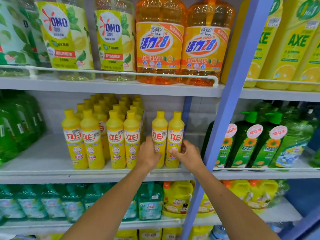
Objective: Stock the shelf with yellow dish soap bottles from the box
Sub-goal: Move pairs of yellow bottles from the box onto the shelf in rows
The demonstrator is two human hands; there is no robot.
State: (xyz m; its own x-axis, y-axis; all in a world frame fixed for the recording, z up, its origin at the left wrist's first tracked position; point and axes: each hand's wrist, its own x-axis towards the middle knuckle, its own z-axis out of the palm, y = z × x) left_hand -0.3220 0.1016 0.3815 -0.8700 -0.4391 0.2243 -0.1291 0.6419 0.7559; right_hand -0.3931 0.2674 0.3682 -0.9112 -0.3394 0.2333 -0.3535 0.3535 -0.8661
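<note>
Two-handed placing on the shelf (52, 172)
The left bottle (159, 129) is gripped upright by the left hand (149, 154), the right bottle (175, 130) by the right hand (189, 155).

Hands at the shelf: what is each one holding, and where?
The left hand grips the left yellow bottle, the right hand the right yellow bottle, both around the lower label.

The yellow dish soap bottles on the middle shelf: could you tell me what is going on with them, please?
A person is stocking the middle shelf. The left hand holds one yellow bottle and the right hand holds the bottle beside it; both stand upright at the front edge, a gap apart from the rows of matching bottles on their left. The box is not in view.
</note>
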